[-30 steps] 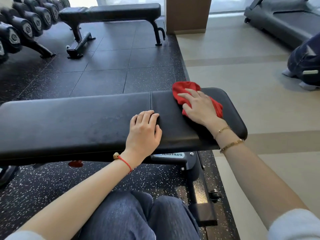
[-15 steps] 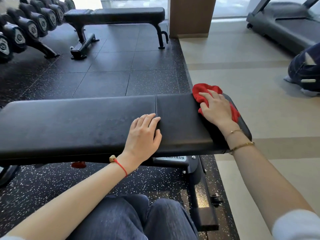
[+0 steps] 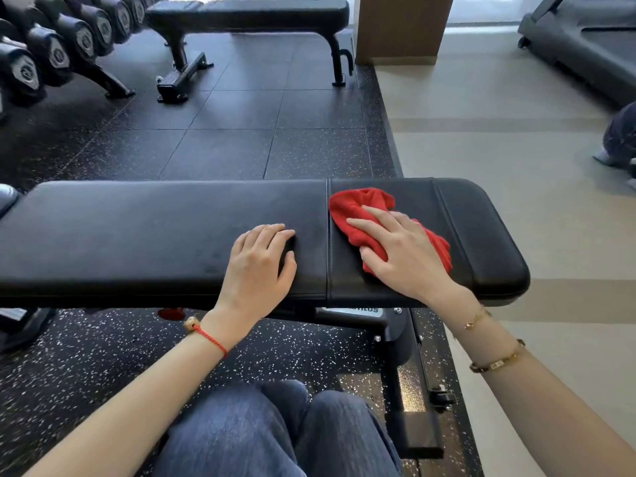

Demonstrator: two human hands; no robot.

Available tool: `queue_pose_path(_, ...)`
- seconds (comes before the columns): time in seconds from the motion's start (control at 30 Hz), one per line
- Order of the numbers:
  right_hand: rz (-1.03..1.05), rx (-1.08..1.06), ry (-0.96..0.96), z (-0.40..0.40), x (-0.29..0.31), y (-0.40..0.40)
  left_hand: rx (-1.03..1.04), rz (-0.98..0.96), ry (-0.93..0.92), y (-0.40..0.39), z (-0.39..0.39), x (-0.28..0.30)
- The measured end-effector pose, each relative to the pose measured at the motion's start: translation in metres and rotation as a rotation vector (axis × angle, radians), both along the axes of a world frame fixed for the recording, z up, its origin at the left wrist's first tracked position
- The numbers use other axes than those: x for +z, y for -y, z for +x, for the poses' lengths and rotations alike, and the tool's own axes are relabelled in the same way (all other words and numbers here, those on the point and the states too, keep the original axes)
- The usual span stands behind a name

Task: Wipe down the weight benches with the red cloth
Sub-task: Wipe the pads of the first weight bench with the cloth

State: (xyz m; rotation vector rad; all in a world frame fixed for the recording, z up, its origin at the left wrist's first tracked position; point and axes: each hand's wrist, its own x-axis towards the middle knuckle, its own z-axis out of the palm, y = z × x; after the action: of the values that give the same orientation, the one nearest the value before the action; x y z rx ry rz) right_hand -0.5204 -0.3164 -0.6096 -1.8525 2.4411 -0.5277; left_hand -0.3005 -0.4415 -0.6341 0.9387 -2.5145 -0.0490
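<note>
A black padded weight bench [image 3: 137, 235] runs across the view in front of me. The red cloth [image 3: 358, 215] lies bunched on its right section, just right of the seam. My right hand [image 3: 402, 253] presses flat on the cloth, fingers spread over it and pointing left. My left hand [image 3: 261, 266] rests palm down on the pad just left of the seam, fingers slightly curled, holding nothing. A second black bench [image 3: 247, 12] stands farther back on the rubber floor.
A rack of dumbbells [image 3: 51, 53] lines the far left. A brown pillar [image 3: 402, 29] stands behind the far bench. A treadmill [image 3: 585, 43] sits at the far right on the pale floor. My knees [image 3: 275, 432] are below the bench's metal frame [image 3: 406, 373].
My right hand slid the red cloth first to the bench's right end, then back left toward the seam. My left hand stayed planted on the pad.
</note>
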Motion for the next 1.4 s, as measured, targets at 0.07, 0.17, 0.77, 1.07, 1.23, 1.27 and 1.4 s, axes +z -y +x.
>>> queue_pose_path(0.07, 0.007, -0.011, -0.011, 0.0, 0.0, -0.003, -0.022, -0.01, -0.01, 0.003, 0.001, -0.002)
queue_pose_path(0.17, 0.017, -0.067, -0.038, 0.001, 0.001, -0.004, -0.042, -0.033, -0.03, 0.007, 0.002, -0.003)
queue_pose_path(0.77, 0.099, -0.184, -0.019, 0.006, 0.01, 0.004, -0.052, -0.088, -0.05, 0.008, 0.002, -0.011)
queue_pose_path(1.07, 0.098, -0.194, 0.027, 0.023, 0.027, 0.011, -0.072, 0.029, 0.019, 0.012, 0.005, 0.028)
queue_pose_path(1.23, 0.155, -0.196, 0.104, 0.042, 0.092, 0.013, -0.051, 0.094, 0.025, 0.019, 0.012, 0.106)
queue_pose_path(1.27, 0.163, -0.199, 0.113, 0.046, 0.111, 0.014, -0.047, 0.114, 0.029, 0.02, 0.014, 0.125)
queue_pose_path(1.4, 0.175, -0.232, 0.165, 0.056, 0.203, 0.011, -0.055, 0.193, 0.044, 0.023, 0.023, 0.218)
